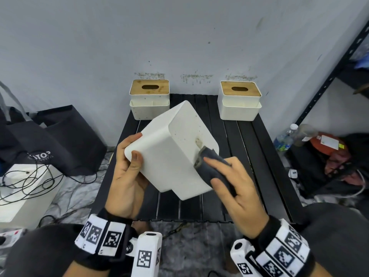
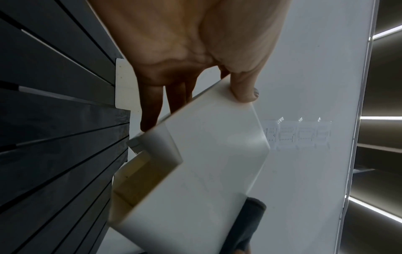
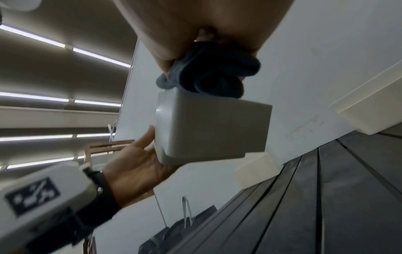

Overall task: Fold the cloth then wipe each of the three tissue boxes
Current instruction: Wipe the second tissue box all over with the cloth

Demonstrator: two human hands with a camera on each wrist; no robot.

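Observation:
My left hand grips a white tissue box by its left end, thumb on the near face, holding it tipped up above the black slatted table. My right hand holds a folded dark grey cloth pressed against the box's lower right edge, beside a brownish stain. In the left wrist view the thumb clamps the box, with the cloth at its far end. The right wrist view has the cloth bunched on top of the box. Two other tissue boxes with wooden lids stand at the table's back left and back right.
A grey wall runs close behind the table. Black bags and a white box with cables lie on the floor at the left. A black shelf frame, a water bottle and clutter stand at the right.

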